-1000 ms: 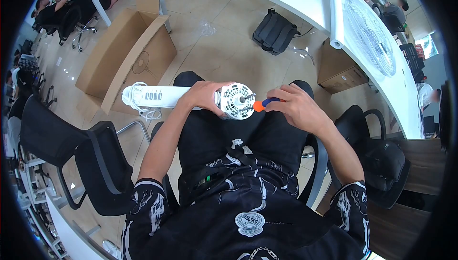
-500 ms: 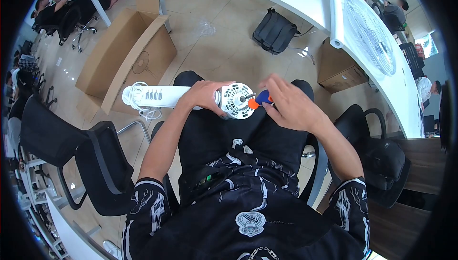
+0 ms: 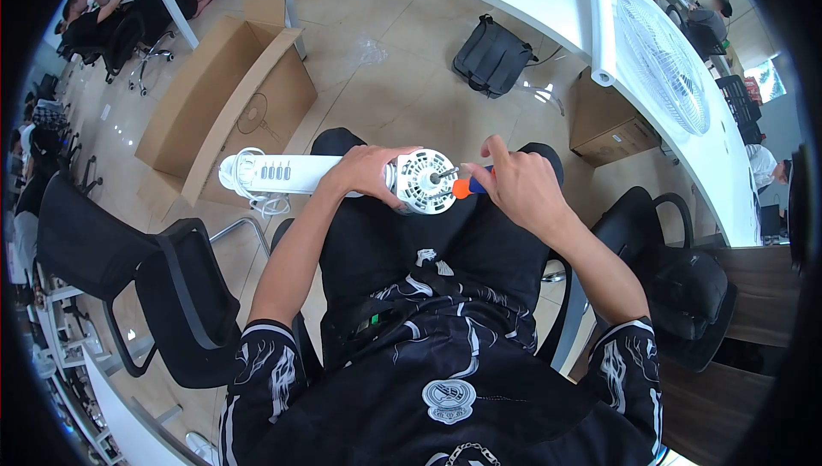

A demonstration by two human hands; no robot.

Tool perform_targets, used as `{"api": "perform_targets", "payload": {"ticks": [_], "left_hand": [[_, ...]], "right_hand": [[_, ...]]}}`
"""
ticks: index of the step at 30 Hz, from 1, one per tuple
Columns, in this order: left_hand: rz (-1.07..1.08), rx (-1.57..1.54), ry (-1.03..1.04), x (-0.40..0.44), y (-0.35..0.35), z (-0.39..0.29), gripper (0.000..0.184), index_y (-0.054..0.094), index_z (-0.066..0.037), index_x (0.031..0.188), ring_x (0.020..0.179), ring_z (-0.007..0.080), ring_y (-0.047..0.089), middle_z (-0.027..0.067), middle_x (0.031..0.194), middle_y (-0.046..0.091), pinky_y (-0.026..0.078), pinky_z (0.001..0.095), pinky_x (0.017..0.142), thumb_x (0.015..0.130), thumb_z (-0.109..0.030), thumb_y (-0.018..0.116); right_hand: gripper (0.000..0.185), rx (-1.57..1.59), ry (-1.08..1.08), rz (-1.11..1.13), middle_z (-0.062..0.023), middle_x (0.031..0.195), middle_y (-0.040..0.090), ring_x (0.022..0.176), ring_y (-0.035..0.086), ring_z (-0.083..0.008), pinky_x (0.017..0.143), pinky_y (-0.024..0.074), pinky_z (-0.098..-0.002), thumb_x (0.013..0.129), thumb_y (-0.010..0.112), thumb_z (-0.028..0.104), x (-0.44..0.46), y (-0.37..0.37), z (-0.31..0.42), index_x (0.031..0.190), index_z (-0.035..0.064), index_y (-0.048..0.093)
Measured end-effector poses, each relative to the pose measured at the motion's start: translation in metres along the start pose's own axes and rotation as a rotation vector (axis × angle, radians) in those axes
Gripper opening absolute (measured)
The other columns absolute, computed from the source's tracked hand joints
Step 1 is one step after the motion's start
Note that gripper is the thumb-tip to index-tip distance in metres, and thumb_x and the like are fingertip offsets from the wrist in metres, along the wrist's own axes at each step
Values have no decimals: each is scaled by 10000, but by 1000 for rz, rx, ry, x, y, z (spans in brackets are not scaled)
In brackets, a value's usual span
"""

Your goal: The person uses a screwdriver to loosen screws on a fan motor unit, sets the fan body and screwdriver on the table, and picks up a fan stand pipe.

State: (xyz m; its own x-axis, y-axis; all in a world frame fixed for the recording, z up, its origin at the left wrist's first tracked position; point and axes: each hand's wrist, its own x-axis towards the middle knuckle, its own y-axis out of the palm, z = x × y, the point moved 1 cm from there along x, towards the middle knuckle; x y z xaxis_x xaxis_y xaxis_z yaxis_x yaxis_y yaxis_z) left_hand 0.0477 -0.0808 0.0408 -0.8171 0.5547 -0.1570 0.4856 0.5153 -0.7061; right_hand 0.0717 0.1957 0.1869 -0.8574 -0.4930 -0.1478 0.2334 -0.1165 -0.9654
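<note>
Above the wearer's dark-trousered lap (image 3: 360,252), the left hand (image 3: 368,172) has its fingers clamped around the neck of a white fan motor (image 3: 419,190), its slotted face turned toward the right hand (image 3: 527,188). The right fingers close on a blue-and-orange screwdriver (image 3: 462,188), the index finger raised off it; the orange end sits just beside the motor's rim, whether its tip touches I cannot tell. A metal shaft (image 3: 445,175) juts from the motor's face into the gap between the hands. A white column (image 3: 295,173) with buttons extends left past the wrist, a bundled cord (image 3: 272,205) at its far end. Beyond stand an open cardboard box (image 3: 278,94), left, and a black backpack (image 3: 494,57) on the floor; farther, the curved white table (image 3: 548,8) carries a wire fan guard (image 3: 664,64) and a white tube (image 3: 602,29).
</note>
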Motion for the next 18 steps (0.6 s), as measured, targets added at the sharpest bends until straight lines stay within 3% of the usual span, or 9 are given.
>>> {"api": "perform_targets", "payload": {"ticks": [1,3,4,6,10,12,16,18], "left_hand": [[-1,1,0,1,0,1,1120,554,-243,1560,1037,313,746,93,1166,787,564,392,906,513,-383,929],[-19,5,17,0,1,2,1125,552,-246,1561,1035,312,746,93,1158,788,565,391,905,510,-382,930],[-21,4,17,0,2,3,1125,552,-246,1561,1035,312,746,93,1158,788,565,391,905,510,-382,930],[-8,-7,12,1,0,1,1124,555,-242,1560,1030,312,747,94,1154,788,565,392,902,510,-381,930],[14,1,-20,-1,-1,-1,1118,560,-241,1555,1027,313,747,96,1158,788,565,397,901,509,-383,931],[-3,-3,10,-1,-2,-2,1120,560,-240,1556,1026,316,747,99,1160,788,564,397,900,509,-387,933],[-8,-20,8,-1,-3,-4,1127,557,-247,1560,1028,318,748,102,1161,787,564,396,901,507,-389,934],[6,-12,-6,-1,-4,-6,1130,555,-245,1562,1033,319,747,103,1166,787,563,396,903,507,-389,933]], "right_hand": [[370,0,-1,-2,-230,929,679,796,706,-439,708,567,-490,976,730,231,-1,0,-2,1167,3,509],[359,107,-287,-167,-244,959,674,820,710,-435,707,567,-483,984,725,225,-8,-3,-5,1161,-2,510],[359,105,-288,-167,-244,959,674,820,710,-435,707,567,-483,984,725,225,-9,-4,-7,1161,-2,510],[350,268,-510,-184,-242,947,676,809,711,-429,692,565,-474,1010,695,278,-11,-7,-8,1136,-2,526],[392,327,-379,-156,-239,949,665,806,705,-436,700,561,-481,990,718,309,-9,1,-7,1136,2,523],[409,38,-77,-2,-237,972,653,819,702,-441,710,558,-482,958,761,256,-4,3,-4,1158,6,508],[351,28,-194,-171,-230,954,654,805,706,-425,700,563,-460,965,761,231,-9,-3,-3,1124,10,540],[290,301,-489,-300,-220,887,661,760,706,-411,684,569,-451,998,730,258,-10,-7,-4,1049,9,592]]}}
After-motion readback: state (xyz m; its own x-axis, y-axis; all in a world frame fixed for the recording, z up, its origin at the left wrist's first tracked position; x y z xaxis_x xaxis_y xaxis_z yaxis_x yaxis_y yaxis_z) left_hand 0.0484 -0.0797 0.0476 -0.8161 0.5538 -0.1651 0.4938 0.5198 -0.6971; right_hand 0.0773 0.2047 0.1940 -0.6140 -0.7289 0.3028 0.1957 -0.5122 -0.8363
